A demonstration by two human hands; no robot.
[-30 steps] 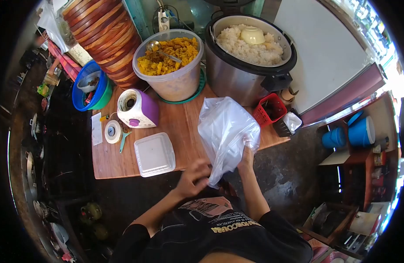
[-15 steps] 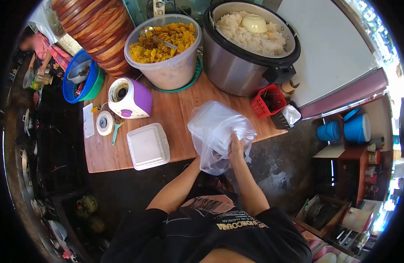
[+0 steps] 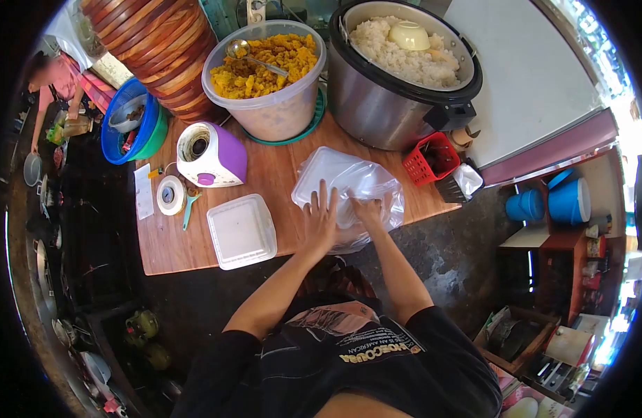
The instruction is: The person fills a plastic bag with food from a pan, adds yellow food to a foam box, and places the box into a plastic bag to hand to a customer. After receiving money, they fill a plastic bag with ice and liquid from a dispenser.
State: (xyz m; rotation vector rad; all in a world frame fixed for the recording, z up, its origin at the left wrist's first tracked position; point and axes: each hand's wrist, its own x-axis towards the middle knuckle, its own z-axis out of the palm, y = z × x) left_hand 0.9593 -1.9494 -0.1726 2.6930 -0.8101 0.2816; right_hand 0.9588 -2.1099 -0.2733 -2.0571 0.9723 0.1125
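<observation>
A clear plastic bag (image 3: 387,182) lies on the wooden table near its front edge, with pale, flat-topped plastic container pieces (image 3: 319,171) inside or under it. My left hand (image 3: 321,221) rests on the bag's near left side, fingers spread. On the right part of the bag is my right hand (image 3: 368,212), its fingers bent into the plastic and partly hidden by the folds. Left of the bag sits a square white plastic container (image 3: 241,231), apart from both hands.
Behind stand a tub of yellow food (image 3: 265,115) and a rice cooker (image 3: 377,104) with a bowl (image 3: 409,36) on the rice. A purple-white blender base (image 3: 213,157), tape roll (image 3: 170,196), red basket (image 3: 430,159) and stacked wooden bowls (image 3: 154,59) surround the workspace. Another person (image 3: 59,76) is far left.
The bag has come down flat onto the table from the raised, bunched position. My left hand, hidden behind it before, now lies spread on top. My right hand has moved slightly lower and left.
</observation>
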